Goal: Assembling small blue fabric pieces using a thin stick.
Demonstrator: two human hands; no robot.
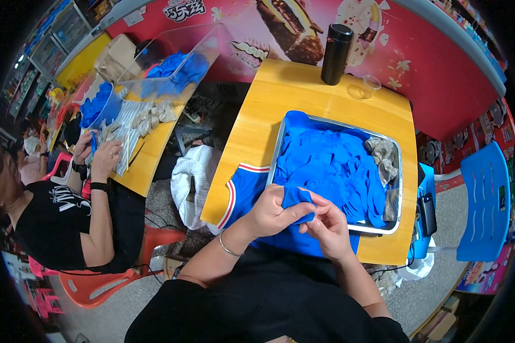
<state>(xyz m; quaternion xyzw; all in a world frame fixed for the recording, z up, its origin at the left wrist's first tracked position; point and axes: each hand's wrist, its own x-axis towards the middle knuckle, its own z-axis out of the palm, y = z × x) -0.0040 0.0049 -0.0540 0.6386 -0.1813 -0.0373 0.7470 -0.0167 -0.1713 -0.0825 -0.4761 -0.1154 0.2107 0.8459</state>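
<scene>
The left hand (pixel 272 214) is clamping a blue cloth (pixel 297 197) between thumb and fingers, at the near left corner of a metal tray (pixel 400 183) on the tabletop (pixel 246 126). The right hand (pixel 329 226) is keeping its fingertips close together at the cloth's right edge; whether they are pinching it cannot be told. Good handling is probably depending on a light left grip and a flat, unbunched edge. One tray is carrying overlapping blue pieces (pixel 326 160), uncountable, and several grey bundles (pixel 377 148); one striped-edge garment (pixel 249 191), one black flask (pixel 336 54) and one clear cup (pixel 371 86) are surrounding it.
</scene>
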